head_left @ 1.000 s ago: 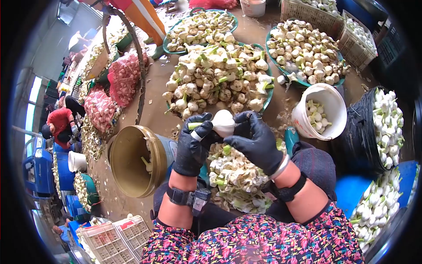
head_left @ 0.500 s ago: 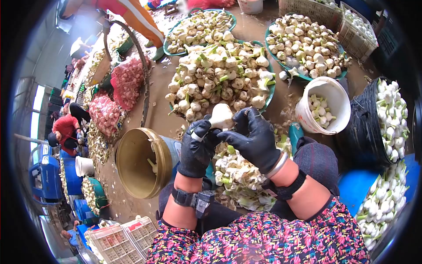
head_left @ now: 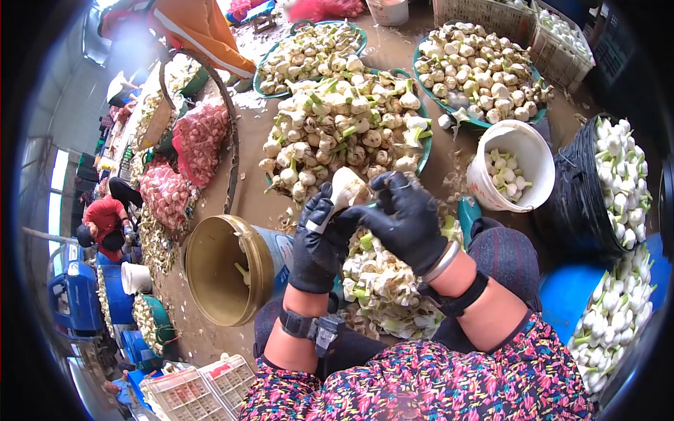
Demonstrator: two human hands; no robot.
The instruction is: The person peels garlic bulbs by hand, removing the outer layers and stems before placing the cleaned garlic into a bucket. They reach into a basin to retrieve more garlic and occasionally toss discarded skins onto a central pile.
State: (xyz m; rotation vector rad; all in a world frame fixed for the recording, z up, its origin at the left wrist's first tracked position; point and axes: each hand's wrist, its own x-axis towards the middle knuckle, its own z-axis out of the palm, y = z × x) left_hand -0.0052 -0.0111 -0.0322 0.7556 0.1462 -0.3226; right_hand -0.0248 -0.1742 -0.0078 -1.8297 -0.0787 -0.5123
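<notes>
A garlic bulb [head_left: 349, 188] with whitish skin and a browner right side is gripped in the black-gloved fingers of my left hand [head_left: 314, 245]. My right hand [head_left: 411, 228], also gloved, is beside it; the thumb reaches the underside of the bulb near the left fingers, while the bent forefinger stands apart from it. Below both hands lies a heap of peeled garlic skins [head_left: 386, 288] between my knees. Just beyond the bulb, a large pile of untrimmed garlic [head_left: 344, 133] fills a green basin.
A tan bucket [head_left: 203, 270] lies tipped at the left. To the right stand a white bucket [head_left: 484, 172] with some cleaned bulbs and a black tub [head_left: 572, 203] full of white garlic. More garlic basins [head_left: 540, 116] sit behind. Another person in red [head_left: 105, 217] crouches at far left.
The bulb has turned in my left hand, showing a browner side. My right forefinger has drawn away from it. The person in orange trousers at the back has shifted left.
</notes>
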